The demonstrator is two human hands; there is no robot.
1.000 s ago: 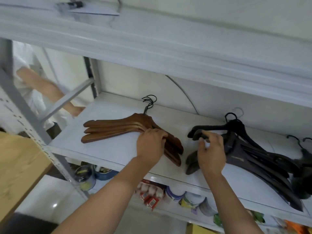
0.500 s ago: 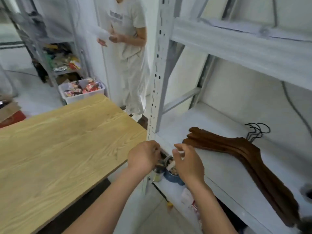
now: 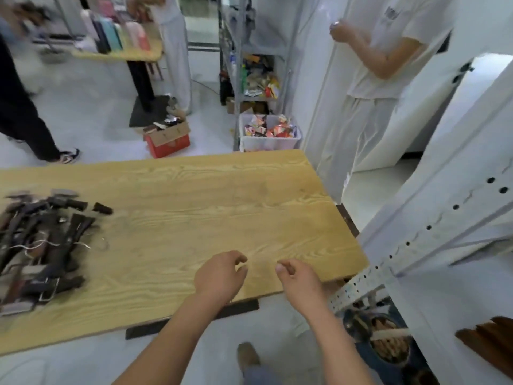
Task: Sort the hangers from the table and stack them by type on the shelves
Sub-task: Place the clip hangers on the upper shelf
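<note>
Both empty, left hand (image 3: pixel 219 276) and right hand (image 3: pixel 297 279) are hovering loosely curled over light wooden table (image 3: pixel 222 207). Prob. fetching next: dark tangled hanger pile (image 3: pixel 41 245) is lying far left, w/ reach needed there.

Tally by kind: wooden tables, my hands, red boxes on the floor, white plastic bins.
Wooden tables: 2, near table and far table
Hands: 2, left hand and right hand
Red boxes: 1
White plastic bins: 1
Total: 6
</note>
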